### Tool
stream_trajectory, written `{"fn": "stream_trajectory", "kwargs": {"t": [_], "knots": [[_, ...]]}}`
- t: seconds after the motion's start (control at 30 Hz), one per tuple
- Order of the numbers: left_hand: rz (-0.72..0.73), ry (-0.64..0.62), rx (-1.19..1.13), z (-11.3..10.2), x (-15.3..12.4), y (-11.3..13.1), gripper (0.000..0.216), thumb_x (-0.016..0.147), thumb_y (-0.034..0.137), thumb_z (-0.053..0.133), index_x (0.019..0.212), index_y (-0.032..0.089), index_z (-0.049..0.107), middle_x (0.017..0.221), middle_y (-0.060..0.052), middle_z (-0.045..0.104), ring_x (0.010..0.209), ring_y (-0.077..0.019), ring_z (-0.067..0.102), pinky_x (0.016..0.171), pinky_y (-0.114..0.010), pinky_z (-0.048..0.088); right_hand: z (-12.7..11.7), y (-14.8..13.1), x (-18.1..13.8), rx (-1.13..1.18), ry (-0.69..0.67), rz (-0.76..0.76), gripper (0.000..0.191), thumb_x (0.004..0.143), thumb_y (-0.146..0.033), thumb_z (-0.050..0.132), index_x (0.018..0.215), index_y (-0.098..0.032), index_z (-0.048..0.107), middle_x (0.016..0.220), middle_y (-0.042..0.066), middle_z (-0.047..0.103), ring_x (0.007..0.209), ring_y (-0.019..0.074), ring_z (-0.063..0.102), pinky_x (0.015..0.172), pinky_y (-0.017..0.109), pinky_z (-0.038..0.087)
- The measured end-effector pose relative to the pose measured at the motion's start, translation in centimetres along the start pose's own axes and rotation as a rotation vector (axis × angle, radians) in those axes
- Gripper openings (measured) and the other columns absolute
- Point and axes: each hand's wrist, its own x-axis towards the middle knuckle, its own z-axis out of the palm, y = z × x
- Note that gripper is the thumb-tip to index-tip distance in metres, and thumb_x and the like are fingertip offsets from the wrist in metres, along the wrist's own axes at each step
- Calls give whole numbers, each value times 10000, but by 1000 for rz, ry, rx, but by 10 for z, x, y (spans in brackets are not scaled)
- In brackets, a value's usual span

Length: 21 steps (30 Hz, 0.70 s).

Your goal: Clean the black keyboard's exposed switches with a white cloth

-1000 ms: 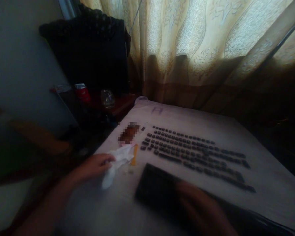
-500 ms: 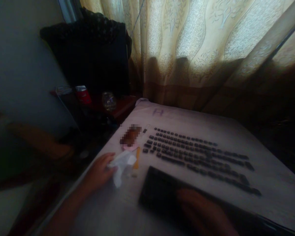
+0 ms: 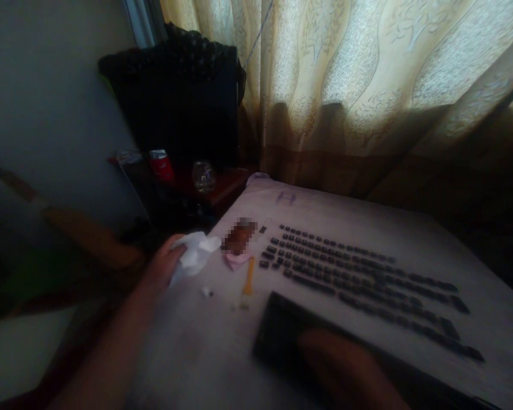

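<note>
I'm seeing the L hand [image 3: 170, 260] L of center, its fingers gripping a crumpled white tissue [image 3: 196, 250]. The R hand [image 3: 344, 361], low R of center, is lying over a black keyboard body [image 3: 280, 324]; too blurry, so I can't tell if it's grasping or just resting. Step in hand, afaict: L is holding the tissue, R is prob. steadying the keyboard body. Next move, imo, is calling for a firm hold there & keeping the tissue clear of the loose keycaps [image 3: 313, 283], which are sitting in rows center to R, just past the keyboard body. A yellow-handled brush [image 3: 249, 276] is lying btwn L hand & keyboard body, nr a pink cloth [image 3: 237, 261]; a pixelated brown thing [image 3: 239, 236] is lying just beyond, can't ID it. All that's resting on a pale cloth-covered surface [image 3: 333, 210]. Upper L, a jar [image 3: 204, 177] & a red container [image 3: 161, 165] are standing nr a dark screen [image 3: 183, 119]; a patterned curtain [image 3: 316, 68] is hanging upper R.
</note>
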Motion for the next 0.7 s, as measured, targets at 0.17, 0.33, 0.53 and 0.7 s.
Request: {"fn": "stream_trajectory", "kwargs": {"t": [0.17, 0.33, 0.53, 0.7], "knots": [[22, -99, 113, 10, 1, -9, 404, 647, 491, 588, 940, 213, 569, 669, 50, 594, 555, -152, 561, 529, -244, 417, 5, -6, 10, -20, -63, 48, 313, 907, -138, 438, 995, -253, 716, 978, 39, 777, 836, 183, 749, 710, 262, 602], [64, -277, 364, 22, -2, -20, 295, 716, 460, 486, 860, 216, 567, 606, 52, 539, 526, -155, 523, 511, -252, 391, 5, -7, 16, -34, -76, 104, 348, 912, -140, 406, 1016, -222, 728, 986, 62, 774, 859, 199, 740, 766, 311, 591], [258, -339, 780, 44, -14, -36, 246, 783, 431, 589, 654, 224, 563, 707, -6, 582, 735, -198, 582, 683, -297, 413, 2, -4, 44, -141, -116, 231, 308, 933, -146, 445, 943, -225, 742, 876, 43, 752, 804, 191, 711, 751, 293, 537], [381, -333, 970, 53, -19, -48, 98, 832, 230, 538, 814, 208, 632, 923, -80, 671, 954, -244, 610, 850, -355, 452, 1, -3, 72, -228, -143, 255, 270, 934, -149, 490, 907, -228, 747, 839, 37, 730, 763, 174, 688, 703, 255, 484]]}}
